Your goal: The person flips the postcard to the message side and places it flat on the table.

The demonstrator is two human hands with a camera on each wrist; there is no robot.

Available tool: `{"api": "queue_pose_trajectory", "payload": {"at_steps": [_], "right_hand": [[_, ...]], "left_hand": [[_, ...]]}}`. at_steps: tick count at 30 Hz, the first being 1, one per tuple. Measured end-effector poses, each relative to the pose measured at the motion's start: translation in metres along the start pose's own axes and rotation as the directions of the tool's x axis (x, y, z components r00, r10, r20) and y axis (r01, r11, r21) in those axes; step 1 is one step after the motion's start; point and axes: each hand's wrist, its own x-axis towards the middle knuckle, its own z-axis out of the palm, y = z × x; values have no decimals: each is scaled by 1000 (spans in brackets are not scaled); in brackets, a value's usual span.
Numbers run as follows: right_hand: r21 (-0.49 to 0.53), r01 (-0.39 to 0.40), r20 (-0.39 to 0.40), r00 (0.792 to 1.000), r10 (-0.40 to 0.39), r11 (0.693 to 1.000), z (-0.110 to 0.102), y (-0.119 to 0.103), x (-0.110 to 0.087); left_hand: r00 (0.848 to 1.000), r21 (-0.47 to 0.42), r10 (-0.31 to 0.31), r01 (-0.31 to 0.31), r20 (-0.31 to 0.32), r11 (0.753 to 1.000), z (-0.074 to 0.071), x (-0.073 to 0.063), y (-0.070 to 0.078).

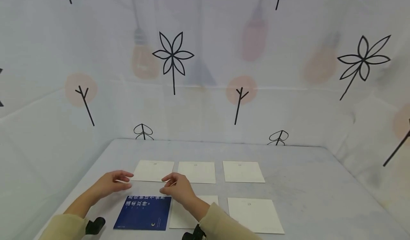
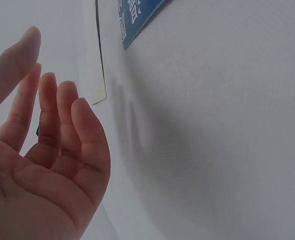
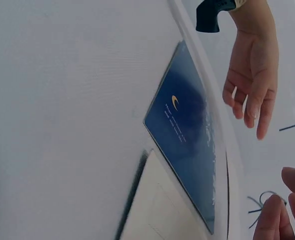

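My left hand (image 1: 110,184) hovers above the table near the left edge of the back-left cream card (image 1: 153,170), fingers loosely bent and holding nothing. In the left wrist view its palm (image 2: 47,175) faces up and the fingers are apart from the thumb. My right hand (image 1: 180,189) is raised above the gap between the two rows, thumb and fingers apart, with nothing between them. Below both hands lies a dark blue card (image 1: 142,215) with white characters and a small yellow moon. My right forearm covers part of the front-middle cream card (image 1: 182,215).
Two more cream cards, back middle (image 1: 196,172) and back right (image 1: 243,171), lie in the far row. Another cream card (image 1: 254,215) lies front right. The pale table (image 1: 320,197) meets a white patterned cloth (image 1: 205,115) behind and at the sides.
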Motion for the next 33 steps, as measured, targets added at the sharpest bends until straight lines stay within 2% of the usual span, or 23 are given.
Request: {"api": "queue_pose_trajectory", "payload": {"at_steps": [7, 13, 19, 23, 28, 31, 33], "right_hand": [[-8, -13, -4, 1000, 13, 1000, 6, 5, -9], [-24, 5, 10, 1000, -5, 1000, 10, 10, -17], [-107, -12, 32, 999, 16, 994, 11, 9, -21], [-171, -15, 57, 998, 26, 985, 8, 11, -21], [-269, 0, 63, 998, 17, 963, 5, 16, -20], [-322, 10, 70, 997, 13, 947, 5, 18, -19], [-343, 12, 79, 997, 16, 939, 5, 18, -18]], "left_hand": [[999, -11, 16, -15, 45, 1000, 1, -8, -8], [988, 27, 78, -83, 136, 996, 1, -13, -19], [971, 43, 102, -114, 216, 993, -3, -18, -26], [960, 53, 114, -131, 254, 990, -4, -23, -25], [951, 93, 105, -138, 290, 986, -2, -24, -26], [937, 91, 127, -165, 325, 982, -2, -23, -26], [933, 100, 135, -177, 333, 979, -1, -22, -25]]}}
